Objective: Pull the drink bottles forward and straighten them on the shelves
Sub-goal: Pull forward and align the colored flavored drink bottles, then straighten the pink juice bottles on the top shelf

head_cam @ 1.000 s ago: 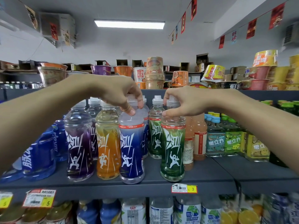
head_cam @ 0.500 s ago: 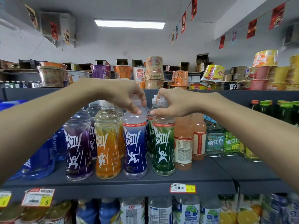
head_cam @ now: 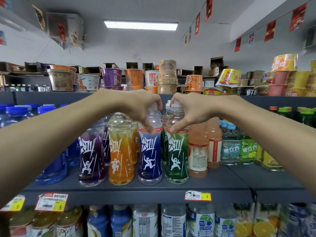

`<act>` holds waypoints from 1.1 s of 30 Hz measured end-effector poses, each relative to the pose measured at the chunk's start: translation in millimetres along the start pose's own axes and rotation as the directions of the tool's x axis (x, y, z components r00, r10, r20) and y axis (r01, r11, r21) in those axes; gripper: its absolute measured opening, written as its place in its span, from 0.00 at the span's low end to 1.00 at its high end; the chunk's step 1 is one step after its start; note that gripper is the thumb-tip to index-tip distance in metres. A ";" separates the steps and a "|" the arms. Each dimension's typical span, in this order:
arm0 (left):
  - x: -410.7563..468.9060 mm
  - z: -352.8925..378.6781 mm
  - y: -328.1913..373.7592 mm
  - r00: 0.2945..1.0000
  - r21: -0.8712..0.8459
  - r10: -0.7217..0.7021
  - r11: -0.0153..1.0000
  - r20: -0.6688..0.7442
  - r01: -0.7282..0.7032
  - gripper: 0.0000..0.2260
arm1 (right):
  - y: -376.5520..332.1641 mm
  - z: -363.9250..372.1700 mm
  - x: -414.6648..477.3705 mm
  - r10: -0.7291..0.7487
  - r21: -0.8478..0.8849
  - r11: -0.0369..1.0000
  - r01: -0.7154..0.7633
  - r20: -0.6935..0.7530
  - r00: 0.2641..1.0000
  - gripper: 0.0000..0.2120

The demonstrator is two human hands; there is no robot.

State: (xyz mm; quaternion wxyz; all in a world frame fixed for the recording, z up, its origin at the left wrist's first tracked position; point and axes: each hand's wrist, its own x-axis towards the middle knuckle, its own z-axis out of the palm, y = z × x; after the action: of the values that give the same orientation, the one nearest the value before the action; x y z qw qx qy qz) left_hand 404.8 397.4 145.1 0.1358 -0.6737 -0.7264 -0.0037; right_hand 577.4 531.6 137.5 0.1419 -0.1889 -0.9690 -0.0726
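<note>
Blue bottle (head_cam: 150, 156) and green bottle (head_cam: 177, 156) stand side by side near the front of the grey shelf (head_cam: 213, 184). The left hand (head_cam: 139, 106) holds the blue one's neck, the right hand (head_cam: 192, 110) the green one's.

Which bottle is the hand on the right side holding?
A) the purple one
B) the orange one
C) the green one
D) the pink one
C: the right hand curls round the neck of the green bottle, with its thumb on the shoulder, while the left hand holds the blue bottle next to it.
</note>
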 end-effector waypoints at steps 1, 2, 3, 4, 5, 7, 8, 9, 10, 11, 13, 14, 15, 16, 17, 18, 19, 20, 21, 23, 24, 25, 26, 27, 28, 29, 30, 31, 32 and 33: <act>0.7 0.8 0.6 1.000 -0.002 -0.003 1.000 -0.001 0.003 0.39 | -0.3 -0.3 -0.1 0.006 -0.005 1.000 -0.006 0.000 1.000 0.52; 1.1 1.5 1.0 1.000 -0.005 -0.007 1.000 -0.001 0.007 0.39 | -1.0 -0.7 -0.3 0.013 -0.007 1.000 -0.013 0.001 1.000 0.52; 1.3 2.0 1.4 1.000 -0.007 -0.010 1.000 -0.002 0.010 0.39 | -2.0 -1.1 -0.6 0.019 -0.005 1.000 -0.019 0.001 1.000 0.53; 1.1 2.0 2.0 1.000 -0.011 -0.013 1.000 -0.003 0.013 0.40 | -3.3 -1.3 -1.0 0.023 0.000 1.000 -0.023 0.000 1.000 0.53; 0.9 1.9 2.5 1.000 -0.015 -0.016 1.000 -0.002 0.016 0.40 | -4.2 -1.1 -1.0 0.024 0.004 1.000 -0.024 -0.002 1.000 0.52; 0.3 2.1 3.0 1.000 -0.020 -0.015 1.000 -0.003 0.015 0.39 | -5.9 0.1 -0.7 0.025 0.006 1.000 -0.025 -0.013 1.000 0.51; 0.1 2.2 3.0 1.000 -0.023 -0.012 1.000 -0.007 0.012 0.39 | -6.8 1.0 -1.0 0.024 0.004 1.000 -0.024 -0.022 0.999 0.50; -0.1 2.3 2.8 1.000 -0.026 -0.007 1.000 -0.015 0.007 0.39 | -7.3 2.1 -1.7 0.023 0.007 1.000 -0.023 -0.031 0.999 0.49; -0.5 2.7 2.3 1.000 -0.030 0.000 1.000 -0.023 -0.001 0.39 | -7.5 3.8 -2.6 0.024 0.018 1.000 -0.023 -0.038 0.999 0.49; -1.0 3.1 1.7 1.000 -0.035 0.010 0.999 -0.029 -0.011 0.40 | -7.7 5.9 -4.2 0.023 0.035 0.999 -0.021 -0.049 0.999 0.51; -2.3 4.6 1.6 0.998 -0.045 0.040 0.998 -0.046 -0.042 0.45 | -7.6 12.7 -9.8 0.016 0.075 0.997 -0.008 -0.098 0.995 0.53; -3.1 5.1 2.7 0.996 -0.051 0.059 0.997 -0.067 -0.062 0.49 | -7.0 17.0 -13.0 0.011 0.094 0.996 0.002 -0.135 0.991 0.54; -4.0 5.6 4.9 0.992 -0.057 0.077 0.995 -0.099 -0.083 0.53 | -6.1 21.3 -16.9 0.006 0.113 0.994 0.014 -0.173 0.985 0.55; -4.8 6.2 8.0 0.986 -0.062 0.096 0.993 -0.137 -0.105 0.56 | -5.5 25.3 -21.6 -0.003 0.128 0.991 0.031 -0.211 0.977 0.56; -5.7 6.8 11.5 0.978 -0.063 0.112 0.990 -0.177 -0.125 0.58 | -5.1 28.7 -26.5 -0.015 0.136 0.989 0.051 -0.251 0.968 0.56; -6.2 7.2 15.7 0.969 -0.061 0.124 0.988 -0.212 -0.140 0.59 | -5.1 31.6 -31.3 -0.026 0.136 0.988 0.069 -0.291 0.956 0.57; -6.2 7.1 20.3 0.963 -0.057 0.132 0.987 -0.236 -0.150 0.60 | -4.8 33.6 -36.1 -0.035 0.133 0.988 0.083 -0.330 0.943 0.56; -6.1 6.7 25.1 0.959 -0.049 0.139 0.987 -0.248 -0.155 0.60 | -4.2 35.2 -40.7 -0.043 0.131 0.987 0.098 -0.364 0.930 0.55; -5.4 6.3 30.0 0.957 -0.041 0.142 0.987 -0.252 -0.157 0.60 | -2.5 36.4 -45.0 -0.050 0.137 0.984 0.111 -0.389 0.920 0.52; -2.2 5.5 39.1 0.956 -0.036 0.139 0.988 -0.258 -0.153 0.57 | 5.6 35.8 -53.0 -0.045 0.176 0.976 0.131 -0.425 0.904 0.42; 0.0 5.2 44.3 0.956 -0.038 0.132 0.988 -0.263 -0.147 0.55 | 12.7 34.4 -57.5 -0.030 0.205 0.970 0.133 -0.442 0.897 0.36; 3.0 5.0 50.1 0.953 -0.035 0.124 0.990 -0.276 -0.139 0.53 | 21.7 33.1 -62.2 -0.007 0.230 0.965 0.128 -0.462 0.887 0.32; 6.8 4.7 56.4 0.947 -0.027 0.118 0.991 -0.298 -0.132 0.51 | 32.2 31.6 -66.5 0.017 0.246 0.962 0.117 -0.485 0.875 0.30; 11.4 4.2 63.7 0.938 -0.017 0.119 0.991 -0.325 -0.132 0.49 | 43.4 30.6 -70.0 0.042 0.251 0.963 0.099 -0.503 0.863 0.27; 16.6 4.0 72.1 0.927 -0.009 0.124 0.991 -0.354 -0.136 0.47 | 55.0 30.5 -73.1 0.068 0.253 0.965 0.075 -0.514 0.855 0.25; 22.7 4.4 80.6 0.914 0.001 0.130 0.990 -0.383 -0.140 0.44 | 66.9 31.3 -75.7 0.090 0.250 0.967 0.049 -0.514 0.853 0.24; 29.8 5.2 89.1 0.905 0.018 0.134 0.990 -0.403 -0.139 0.42 | 78.8 33.2 -77.5 0.101 0.236 0.971 0.025 -0.504 0.858 0.23; 37.5 6.6 97.5 0.903 0.047 0.136 0.991 -0.407 -0.128 0.40 | 89.9 35.9 -78.4 0.100 0.207 0.978 0.004 -0.487 0.868 0.23; 45.7 8.9 105.4 0.908 0.084 0.131 0.991 -0.398 -0.107 0.39 | 100.6 39.4 -78.6 0.095 0.168 0.986 -0.017 -0.467 0.879 0.24; 54.4 11.5 112.8 0.916 0.129 0.119 0.989 -0.383 -0.074 0.38 | 110.5 43.1 -77.4 0.099 0.136 0.990 -0.041 -0.449 0.888 0.25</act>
State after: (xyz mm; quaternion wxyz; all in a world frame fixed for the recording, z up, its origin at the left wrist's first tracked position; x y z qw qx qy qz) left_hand 510.1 463.1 125.0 0.3149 -0.6859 -0.6498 -0.0903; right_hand 678.2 614.7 82.8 0.3782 -0.1924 -0.9041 -0.0500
